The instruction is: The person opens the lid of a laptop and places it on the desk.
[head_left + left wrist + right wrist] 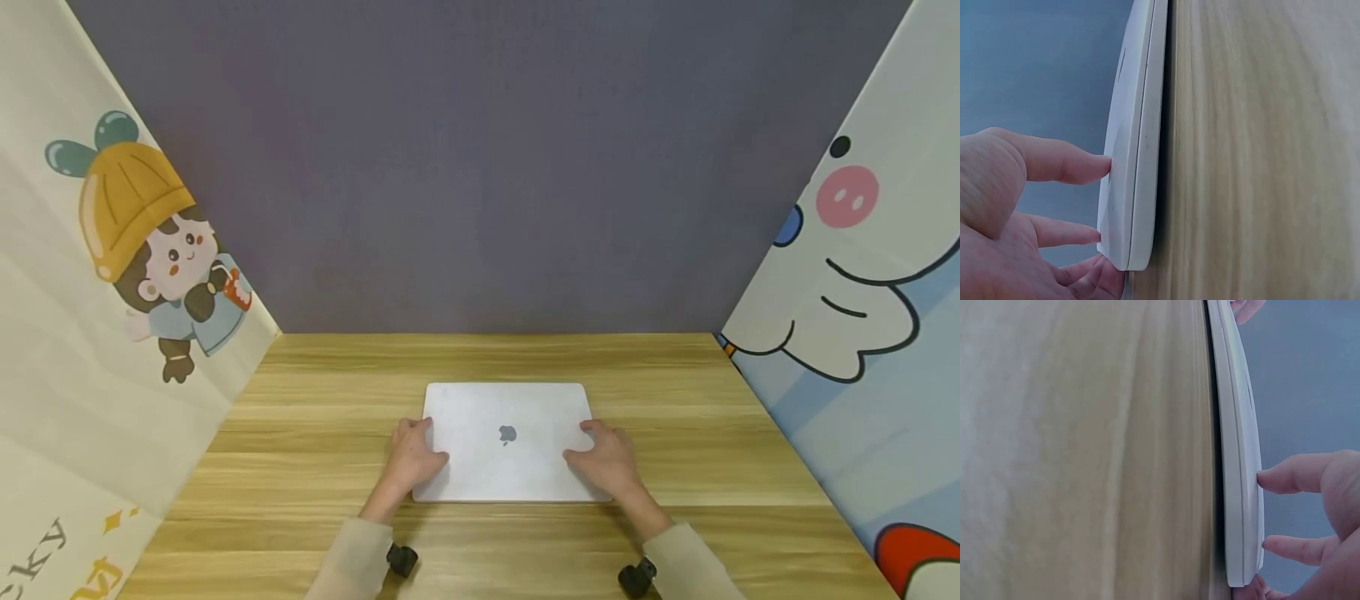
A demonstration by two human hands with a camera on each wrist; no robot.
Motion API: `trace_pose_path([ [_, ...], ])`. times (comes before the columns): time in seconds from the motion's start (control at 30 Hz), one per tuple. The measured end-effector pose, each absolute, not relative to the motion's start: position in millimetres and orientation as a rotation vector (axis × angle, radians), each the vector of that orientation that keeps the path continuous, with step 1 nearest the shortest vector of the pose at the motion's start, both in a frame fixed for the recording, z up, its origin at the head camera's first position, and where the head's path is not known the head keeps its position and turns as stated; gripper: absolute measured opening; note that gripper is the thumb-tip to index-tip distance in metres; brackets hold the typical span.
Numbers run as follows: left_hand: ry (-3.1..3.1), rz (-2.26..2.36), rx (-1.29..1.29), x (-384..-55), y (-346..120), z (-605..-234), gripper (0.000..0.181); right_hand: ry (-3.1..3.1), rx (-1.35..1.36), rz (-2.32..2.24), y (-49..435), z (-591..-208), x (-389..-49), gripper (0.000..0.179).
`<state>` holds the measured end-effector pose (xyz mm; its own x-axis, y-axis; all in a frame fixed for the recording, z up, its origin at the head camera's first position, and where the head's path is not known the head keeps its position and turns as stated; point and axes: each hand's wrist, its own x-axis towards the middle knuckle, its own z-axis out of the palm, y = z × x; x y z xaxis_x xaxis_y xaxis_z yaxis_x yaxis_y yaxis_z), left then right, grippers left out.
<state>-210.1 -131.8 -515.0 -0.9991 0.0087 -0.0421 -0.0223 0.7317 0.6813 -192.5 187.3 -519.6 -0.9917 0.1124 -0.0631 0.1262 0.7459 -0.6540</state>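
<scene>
A closed silver laptop [465, 462] with a dark apple logo on its lid lies flat at the middle of the wooden table. My left hand [412, 457] grips its left side, and my right hand [609, 460] grips the right side the same way. In the left wrist view the thumb [1066, 164] and one finger touch the lid, while the other fingers curl at the laptop's side edge. The right wrist view shows that thumb [1294, 475] and a finger [1297, 548] on the lid, with further fingertips low at the edge, partly hidden.
The wooden table [300, 500] reaches back to a plain dark grey wall panel [487, 167]. Cartoon-printed panels stand at the left [75, 333] and right [885, 333]. A small black wrist camera [402, 560] sits at the left sleeve, another [637, 577] at the right.
</scene>
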Motion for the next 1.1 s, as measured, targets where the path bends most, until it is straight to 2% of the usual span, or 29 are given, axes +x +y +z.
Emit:
trace_pose_path([
  [0.47, 2.907, 1.116, 0.018, -202.4, -138.2, -515.8, 0.073, 2.909, 0.164, -1.102, 180.6, -523.1, -188.9, 0.064],
  [0.83, 2.925, 1.05, 0.165, -203.1, -145.3, -518.3, 0.072, 2.873, 0.177, -1.12, 177.9, -522.6, -188.9, 0.066],
  [1.1, 2.909, 1.051, 0.119, -206.4, -142.0, -517.3, 0.074, 2.9, 0.172, -1.095, 175.7, -522.3, -190.3, 0.064],
])
